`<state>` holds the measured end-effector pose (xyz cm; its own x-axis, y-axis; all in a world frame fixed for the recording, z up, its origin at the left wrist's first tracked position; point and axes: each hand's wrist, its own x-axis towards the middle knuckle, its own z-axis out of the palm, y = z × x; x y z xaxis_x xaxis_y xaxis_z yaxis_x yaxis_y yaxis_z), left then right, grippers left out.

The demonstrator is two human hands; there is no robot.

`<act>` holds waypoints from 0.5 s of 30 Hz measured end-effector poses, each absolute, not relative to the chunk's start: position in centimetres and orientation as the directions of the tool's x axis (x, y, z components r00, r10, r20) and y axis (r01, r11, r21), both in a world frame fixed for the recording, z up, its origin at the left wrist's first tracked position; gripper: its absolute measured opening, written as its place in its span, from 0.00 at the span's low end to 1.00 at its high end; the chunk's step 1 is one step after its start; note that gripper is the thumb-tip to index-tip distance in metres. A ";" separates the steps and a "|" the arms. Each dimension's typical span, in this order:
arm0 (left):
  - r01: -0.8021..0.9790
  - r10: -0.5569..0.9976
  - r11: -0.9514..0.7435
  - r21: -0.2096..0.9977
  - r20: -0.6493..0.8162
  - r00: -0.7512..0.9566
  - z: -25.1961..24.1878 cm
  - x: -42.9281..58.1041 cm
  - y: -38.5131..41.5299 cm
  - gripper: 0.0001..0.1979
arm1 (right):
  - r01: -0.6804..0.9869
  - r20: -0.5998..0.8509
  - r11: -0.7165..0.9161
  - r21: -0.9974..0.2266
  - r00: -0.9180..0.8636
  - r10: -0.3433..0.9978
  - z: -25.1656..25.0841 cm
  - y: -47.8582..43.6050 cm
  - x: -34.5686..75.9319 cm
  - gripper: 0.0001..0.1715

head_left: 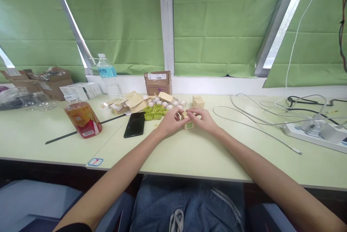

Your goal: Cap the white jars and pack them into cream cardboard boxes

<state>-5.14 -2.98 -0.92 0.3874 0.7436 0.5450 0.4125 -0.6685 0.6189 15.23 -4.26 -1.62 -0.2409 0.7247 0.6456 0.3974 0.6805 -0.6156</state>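
Note:
Between my two hands a small tan box [189, 125] with a green window-like patch on its front stands on the table. My left hand [172, 120] has its fingers closed on the box's left side. My right hand [202, 119] grips its top and right side, fingers bent over it. Just behind, another small tan box [198, 102] stands on its own. Several green cup-like pieces [157, 115] lie left of my left hand. Among them and behind are several small whitish round pieces [170, 107]. My fingers partly hide the held box.
Flattened tan cartons [130, 102] lie back left, near a brown box [158, 83]. A black phone [135, 125], a drink bottle [83, 119] and a water bottle [110, 78] stand or lie leftward. At right are loose cables [260, 121] and a power strip [314, 136].

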 end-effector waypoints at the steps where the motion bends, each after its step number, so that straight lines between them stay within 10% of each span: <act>1: 0.412 0.748 -0.664 0.624 0.537 0.391 -0.9 -5.2 -3.0 0.25 | 0.411 0.640 0.683 -0.604 -0.262 0.723 -1.5 -4.3 15.3 0.18; 15: 0.381 0.752 -0.653 0.655 0.502 0.427 -1.5 -5.4 -2.1 0.28 | 0.429 0.470 0.608 -0.668 -0.390 0.791 -1.6 -3.9 17.4 0.31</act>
<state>-5.42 -2.15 -1.52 0.4273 0.7522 0.5016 0.3809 -0.6530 0.6547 17.42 -3.90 -1.58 -0.3902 0.7915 0.4705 0.4289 0.6084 -0.6678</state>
